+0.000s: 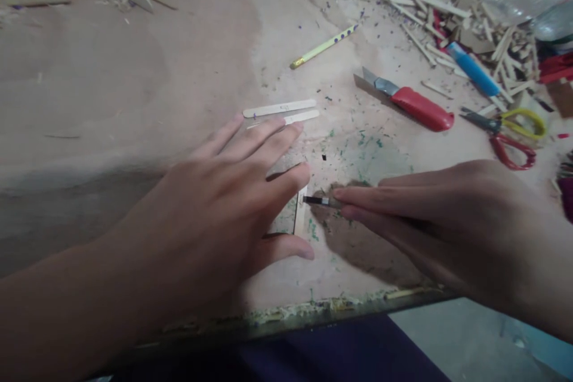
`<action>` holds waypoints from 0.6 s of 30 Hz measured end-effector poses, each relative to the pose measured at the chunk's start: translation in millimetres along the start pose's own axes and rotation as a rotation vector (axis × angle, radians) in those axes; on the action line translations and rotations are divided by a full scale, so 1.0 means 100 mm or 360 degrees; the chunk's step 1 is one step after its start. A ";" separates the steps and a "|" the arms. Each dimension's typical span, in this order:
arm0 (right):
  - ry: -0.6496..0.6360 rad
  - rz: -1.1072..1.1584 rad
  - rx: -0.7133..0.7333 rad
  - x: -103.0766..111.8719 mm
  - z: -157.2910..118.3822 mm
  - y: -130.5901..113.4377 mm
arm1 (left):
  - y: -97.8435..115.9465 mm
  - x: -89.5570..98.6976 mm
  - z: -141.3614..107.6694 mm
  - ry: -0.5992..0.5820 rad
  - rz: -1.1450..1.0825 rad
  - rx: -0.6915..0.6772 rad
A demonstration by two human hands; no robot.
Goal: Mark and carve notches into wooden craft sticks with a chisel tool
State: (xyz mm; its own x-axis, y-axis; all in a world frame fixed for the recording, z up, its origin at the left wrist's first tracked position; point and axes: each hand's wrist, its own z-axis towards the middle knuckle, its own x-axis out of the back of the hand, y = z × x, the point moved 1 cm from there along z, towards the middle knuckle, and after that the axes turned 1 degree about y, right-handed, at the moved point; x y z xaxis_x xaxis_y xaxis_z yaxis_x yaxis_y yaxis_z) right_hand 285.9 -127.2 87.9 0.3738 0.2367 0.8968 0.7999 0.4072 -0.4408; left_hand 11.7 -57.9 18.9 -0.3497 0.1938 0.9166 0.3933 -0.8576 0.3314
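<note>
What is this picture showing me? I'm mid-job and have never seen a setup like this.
There is no robot here: these are a person's bare hands, in one picture from a camera worn on the head, looking forward and down.

The left hand is spread over the wooden work surface, beside a narrow pale strip. The right hand pinches a slim tool, its dark tip at the strip.

Just beyond the left hand lie two flat wooden sticks. Farther out is a yellowish pencil; to the right are a red-handled knife and scissors with one yellow and one red loop. Wood scraps are heaped at the upper right.
</note>
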 end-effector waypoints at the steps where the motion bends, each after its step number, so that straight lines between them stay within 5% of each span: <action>1: -0.0037 0.0023 0.0046 0.02 0.02 -0.01 | 0.00 0.00 0.00 -0.0004 0.0001 0.0001; 8: -0.0112 0.0069 0.0054 0.03 0.01 -0.07 | 0.01 0.01 0.01 -0.0021 -0.0064 0.0028; 14: 0.0134 0.0261 -0.0200 -0.14 -0.10 -0.10 | 0.00 0.01 0.01 -0.0087 -0.0104 0.0089; 18: 0.0218 0.0293 -0.0159 -0.23 -0.16 -0.10 | -0.03 -0.02 0.00 -0.0068 -0.0058 0.0062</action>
State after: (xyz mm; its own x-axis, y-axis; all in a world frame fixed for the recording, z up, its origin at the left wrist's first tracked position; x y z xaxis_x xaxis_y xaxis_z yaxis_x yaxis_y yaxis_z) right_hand 276.4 -151.0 72.3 0.5721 0.1741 0.8015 0.7524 0.2776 -0.5974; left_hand 11.3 -55.7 15.8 -0.3285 0.2455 0.9120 0.4142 -0.8304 0.3727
